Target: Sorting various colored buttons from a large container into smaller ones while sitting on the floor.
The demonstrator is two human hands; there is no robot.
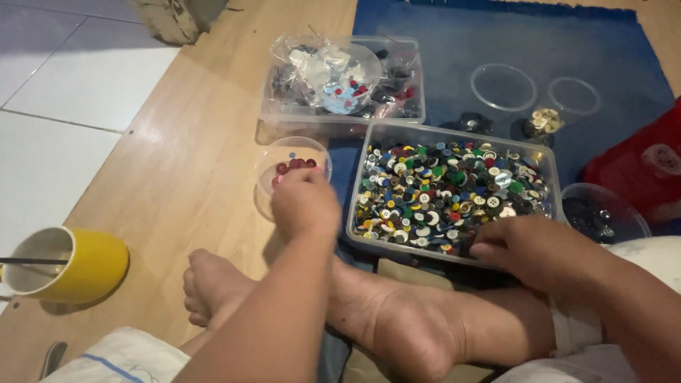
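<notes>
The left hand hovers, fingers curled downward, over one small clear bowl of red buttons; its grip cannot be told. The right hand, fingers bent, rests at the near edge of one clear tub of mixed buttons. Two empty round lids lie on the blue mat.

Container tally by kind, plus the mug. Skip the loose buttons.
Rectangular clear tubs: 2, the button tub and the bag tub
Round clear dishes: 4, red-button dish, dark-button dish, two empty ones
Yellow mug: 1
Total: 7
</notes>
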